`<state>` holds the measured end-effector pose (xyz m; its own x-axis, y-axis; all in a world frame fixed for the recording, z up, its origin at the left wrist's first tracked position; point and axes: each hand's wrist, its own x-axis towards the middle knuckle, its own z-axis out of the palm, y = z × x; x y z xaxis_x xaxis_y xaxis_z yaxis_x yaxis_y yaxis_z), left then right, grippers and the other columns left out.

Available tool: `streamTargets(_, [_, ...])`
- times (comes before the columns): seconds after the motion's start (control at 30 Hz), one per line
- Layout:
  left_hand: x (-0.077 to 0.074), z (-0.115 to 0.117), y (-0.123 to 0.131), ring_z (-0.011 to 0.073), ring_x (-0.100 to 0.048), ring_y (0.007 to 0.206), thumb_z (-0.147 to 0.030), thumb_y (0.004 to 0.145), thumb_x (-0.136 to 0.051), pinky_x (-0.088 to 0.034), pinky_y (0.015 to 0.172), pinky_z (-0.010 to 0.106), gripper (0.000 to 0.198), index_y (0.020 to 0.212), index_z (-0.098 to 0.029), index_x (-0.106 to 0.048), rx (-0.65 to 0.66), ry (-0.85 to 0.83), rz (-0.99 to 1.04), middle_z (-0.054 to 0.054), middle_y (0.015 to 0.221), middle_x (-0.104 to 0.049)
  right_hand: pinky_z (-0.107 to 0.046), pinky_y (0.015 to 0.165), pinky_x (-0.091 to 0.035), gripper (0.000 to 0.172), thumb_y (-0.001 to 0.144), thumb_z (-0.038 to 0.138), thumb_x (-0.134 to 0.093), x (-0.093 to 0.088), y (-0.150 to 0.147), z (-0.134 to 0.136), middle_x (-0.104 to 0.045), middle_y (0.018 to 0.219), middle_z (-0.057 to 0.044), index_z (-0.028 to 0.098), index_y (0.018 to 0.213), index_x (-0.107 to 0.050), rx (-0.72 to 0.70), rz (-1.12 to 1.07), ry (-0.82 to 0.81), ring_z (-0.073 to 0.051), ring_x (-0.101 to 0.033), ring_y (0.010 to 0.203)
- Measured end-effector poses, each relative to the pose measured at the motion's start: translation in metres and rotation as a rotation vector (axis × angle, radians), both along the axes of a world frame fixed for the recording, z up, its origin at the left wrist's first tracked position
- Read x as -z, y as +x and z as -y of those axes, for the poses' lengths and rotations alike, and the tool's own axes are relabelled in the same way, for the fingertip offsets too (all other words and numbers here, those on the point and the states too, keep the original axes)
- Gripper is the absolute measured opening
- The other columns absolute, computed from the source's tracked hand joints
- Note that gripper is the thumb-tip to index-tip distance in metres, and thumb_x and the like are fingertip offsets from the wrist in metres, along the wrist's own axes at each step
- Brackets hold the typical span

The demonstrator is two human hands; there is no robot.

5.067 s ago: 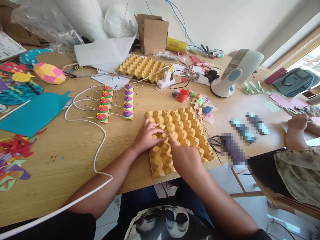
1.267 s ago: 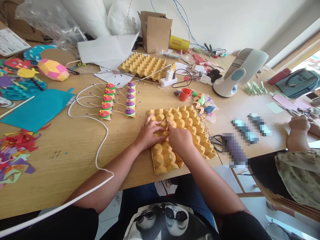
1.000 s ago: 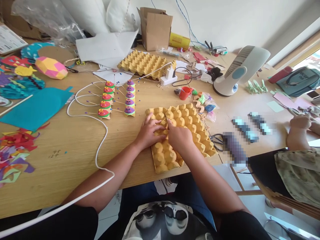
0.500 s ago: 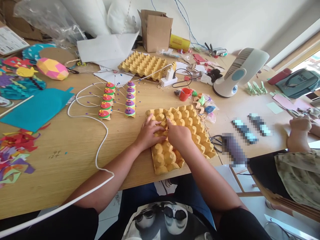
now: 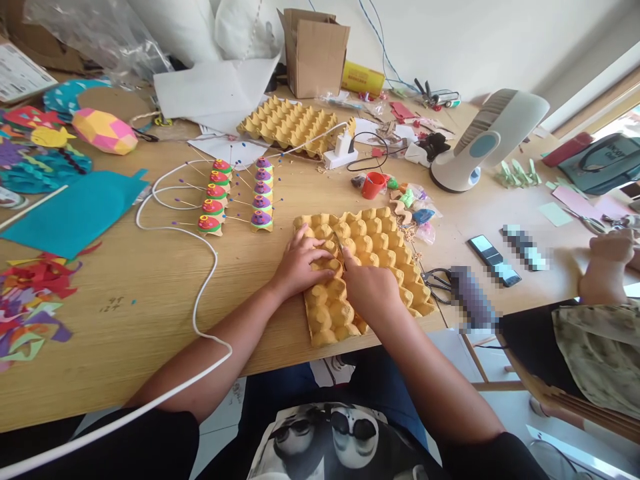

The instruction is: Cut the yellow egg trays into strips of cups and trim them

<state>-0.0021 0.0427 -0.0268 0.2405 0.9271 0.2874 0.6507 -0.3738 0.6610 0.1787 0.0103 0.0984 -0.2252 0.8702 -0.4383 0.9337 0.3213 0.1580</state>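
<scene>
A yellow egg tray (image 5: 320, 327) lies upside down at the table's front edge, its rounded cups facing up. My left hand (image 5: 299, 265) rests on its left part, fingers spread over the cups. In my right hand (image 5: 373, 290) is a thin-bladed knife (image 5: 339, 241), its handle hidden by the fingers. The index finger stretches along the knife, and the blade meets the tray between two rows of cups, just right of my left fingertips. Black-handled scissors (image 5: 437, 283) lie against the tray's right side, partly covered by a blurred patch.
Left of the tray stand two rows of painted egg-cup caterpillars (image 5: 215, 193) with pin feelers. A white cable (image 5: 203, 300) crosses the table. Behind are another egg tray (image 5: 290, 127), a power strip (image 5: 341, 157), a red cup (image 5: 373, 187) and a fan (image 5: 480, 147). A co-worker's hand (image 5: 610, 257) is far right.
My right hand has drawn slightly toward me and to the right, with the knife along the tray. My left hand stays in place on the cups. The view has shifted a little.
</scene>
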Motion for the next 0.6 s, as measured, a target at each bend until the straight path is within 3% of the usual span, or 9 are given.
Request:
streamTargets(0.2, [-0.001, -0.001, 0.0, 0.0409, -0.02, 0.16, -0.05, 0.077, -0.086, -0.023, 0.13, 0.064, 0.036, 0.108, -0.032, -0.084, -0.002, -0.017, -0.007, 0.008, 0.133, -0.067, -0.034, 0.076, -0.055, 0.068, 0.105, 0.023, -0.04, 0.007, 0.007, 0.006, -0.083, 0.101, -0.014, 0.019, 0.171, -0.022, 0.025, -0.037, 0.011, -0.025, -0.079, 0.093])
streamTargets(0.33, [-0.003, 0.0, 0.0, 0.0411, -0.02, 0.16, -0.05, 0.077, -0.086, -0.023, 0.13, 0.064, 0.037, 0.109, -0.031, -0.083, 0.004, -0.02, -0.006, 0.008, 0.134, -0.067, -0.032, 0.073, -0.053, 0.063, 0.109, 0.032, -0.038, -0.002, 0.017, 0.013, -0.083, 0.098, -0.011, 0.023, 0.17, -0.027, 0.033, -0.046, 0.042, -0.025, -0.08, 0.09])
streamTargets(0.47, [-0.002, 0.001, 0.0, 0.0403, -0.02, 0.161, -0.049, 0.078, -0.085, -0.023, 0.13, 0.064, 0.035, 0.108, -0.03, -0.083, 0.004, -0.013, -0.005, 0.008, 0.133, -0.067, -0.032, 0.074, -0.052, 0.064, 0.11, 0.032, -0.037, -0.015, 0.03, 0.026, -0.083, 0.092, -0.009, 0.026, 0.171, -0.022, 0.072, -0.054, 0.149, -0.025, -0.079, 0.084])
streamTargets(0.6, [0.001, 0.0, 0.0, 0.0407, -0.021, 0.16, -0.049, 0.077, -0.087, -0.025, 0.13, 0.063, 0.035, 0.107, -0.03, -0.083, -0.007, 0.009, -0.016, 0.008, 0.133, -0.067, -0.031, 0.074, -0.051, 0.062, 0.11, 0.033, -0.038, -0.008, 0.038, 0.042, -0.083, 0.092, -0.008, 0.026, 0.17, -0.027, 0.071, -0.099, 0.16, -0.024, -0.079, 0.083])
